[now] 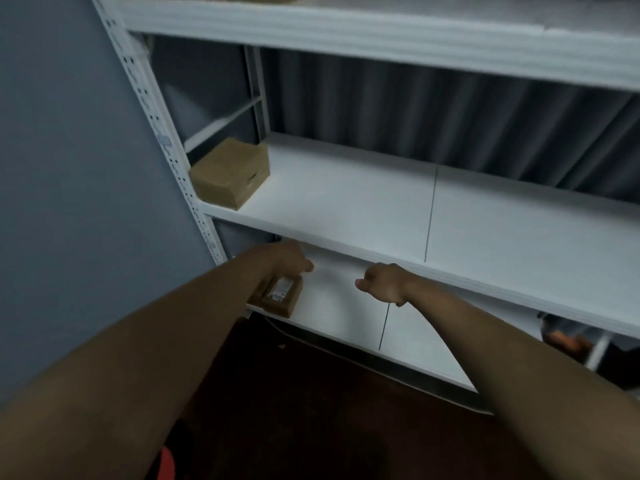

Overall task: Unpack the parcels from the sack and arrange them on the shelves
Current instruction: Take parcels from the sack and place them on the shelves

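Note:
A small brown parcel [281,296] with a white label lies at the left end of the lower shelf [346,306]. My left hand [287,261] hovers just above and beyond it, thumb out, fingertips partly hidden under the edge of the middle shelf [346,202]; it does not grip the parcel. My right hand [381,284] hangs over the lower shelf a little to the right, fingers curled in, holding nothing. A larger brown parcel [230,173] stands at the left end of the middle shelf.
The white metal rack has a perforated upright [162,140] on the left against a grey wall. A top shelf [381,32] runs overhead. Dark floor lies below. Something red [166,462] shows at the bottom edge, and dark and orange items [568,337] sit low on the right.

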